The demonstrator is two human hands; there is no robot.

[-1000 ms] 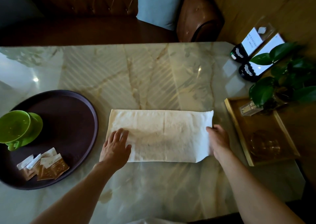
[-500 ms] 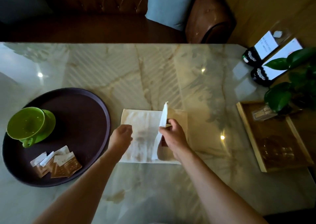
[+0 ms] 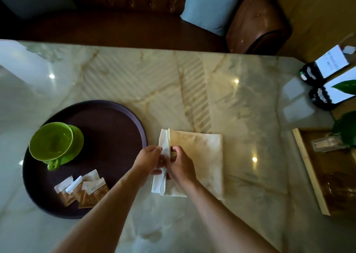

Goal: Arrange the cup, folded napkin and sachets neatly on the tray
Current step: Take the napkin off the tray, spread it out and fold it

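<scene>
napkin (image 3: 198,162) edge pinched, seemingly, between left hand (image 3: 149,161) and right hand (image 3: 180,167).

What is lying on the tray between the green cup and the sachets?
Nothing: in the head view only bare dark tray surface separates the green cup from the sachets.

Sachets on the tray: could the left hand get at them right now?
Probably yes, once it lets go. The sachets lie uncovered on the tray's near side, just left of the left hand, with nothing between. But that hand and the right hand are both pinching the napkin.
</scene>
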